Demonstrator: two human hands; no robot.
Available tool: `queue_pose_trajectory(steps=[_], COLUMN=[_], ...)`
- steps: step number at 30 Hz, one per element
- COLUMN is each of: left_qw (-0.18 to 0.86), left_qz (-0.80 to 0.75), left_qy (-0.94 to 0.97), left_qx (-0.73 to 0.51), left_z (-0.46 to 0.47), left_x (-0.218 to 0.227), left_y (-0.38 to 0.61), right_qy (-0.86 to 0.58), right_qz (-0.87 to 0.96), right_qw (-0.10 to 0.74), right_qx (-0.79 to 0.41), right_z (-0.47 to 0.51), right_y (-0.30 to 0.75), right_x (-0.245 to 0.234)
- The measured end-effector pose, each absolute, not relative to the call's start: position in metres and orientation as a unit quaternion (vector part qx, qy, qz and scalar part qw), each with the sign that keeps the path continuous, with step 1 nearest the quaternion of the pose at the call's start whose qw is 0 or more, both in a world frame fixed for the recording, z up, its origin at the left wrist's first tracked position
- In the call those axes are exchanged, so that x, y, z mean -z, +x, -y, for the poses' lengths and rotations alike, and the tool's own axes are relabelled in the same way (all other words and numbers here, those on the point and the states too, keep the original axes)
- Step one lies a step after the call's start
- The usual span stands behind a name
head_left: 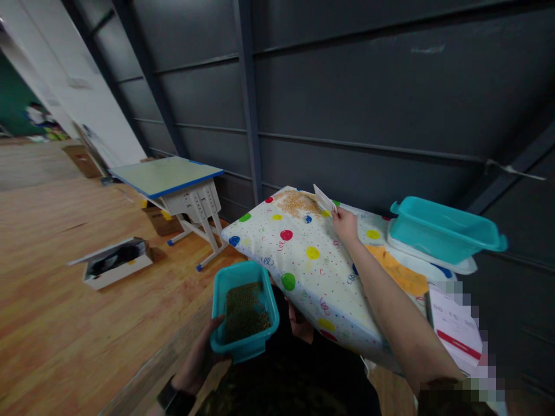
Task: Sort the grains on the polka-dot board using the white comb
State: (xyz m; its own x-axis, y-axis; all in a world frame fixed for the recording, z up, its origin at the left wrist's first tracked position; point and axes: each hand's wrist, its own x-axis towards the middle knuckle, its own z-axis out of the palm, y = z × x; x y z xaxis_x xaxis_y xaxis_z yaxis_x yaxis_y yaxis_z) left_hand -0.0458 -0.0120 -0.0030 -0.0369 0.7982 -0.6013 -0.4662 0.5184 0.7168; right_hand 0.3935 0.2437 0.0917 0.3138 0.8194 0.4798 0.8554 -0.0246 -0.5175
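Note:
With my left hand (pixel 207 346) I grip the left rim of a teal plastic tub (pixel 272 315), held below the table's front edge. Small round tan beans or grains (pixel 245 309) cover much of its bottom. My right hand (pixel 346 224) reaches over the table and pinches a flat white card-like piece (pixel 324 199), tilted on its edge. Just left of that piece, a spread pile of similar tan grains (pixel 298 202) lies on the spotted tablecloth (pixel 260 231) near the far edge.
A second teal tub (pixel 442 228) stands on a white lid at the right, beside an orange cloth (pixel 399 271) and a white-and-red printed box (pixel 455 329). A desk (pixel 169 173) and an open white box (pixel 117 268) are left. A dark panelled wall (pixel 368 104) rises behind.

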Motion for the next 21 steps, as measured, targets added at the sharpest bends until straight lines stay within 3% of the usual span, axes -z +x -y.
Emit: queue_pose_trajectory(steps=[15,21], left_qw=[0.662,0.660], left_qz=[-0.537,-0.543], left_qy=[0.177,0.158], left_qx=[-0.492,-0.494], left_z=[0.013,0.012], left_x=[-0.029,-0.014], left_y=[-0.023,-0.029], right_qy=[-0.685,-0.669], right_qz=[0.629,0.633], right_qw=[0.369,0.388], right_qx=[0.013,0.011], right_z=[-0.220,-0.217], right_y=[0.355,0.351], right_x=[-0.088,-0.085])
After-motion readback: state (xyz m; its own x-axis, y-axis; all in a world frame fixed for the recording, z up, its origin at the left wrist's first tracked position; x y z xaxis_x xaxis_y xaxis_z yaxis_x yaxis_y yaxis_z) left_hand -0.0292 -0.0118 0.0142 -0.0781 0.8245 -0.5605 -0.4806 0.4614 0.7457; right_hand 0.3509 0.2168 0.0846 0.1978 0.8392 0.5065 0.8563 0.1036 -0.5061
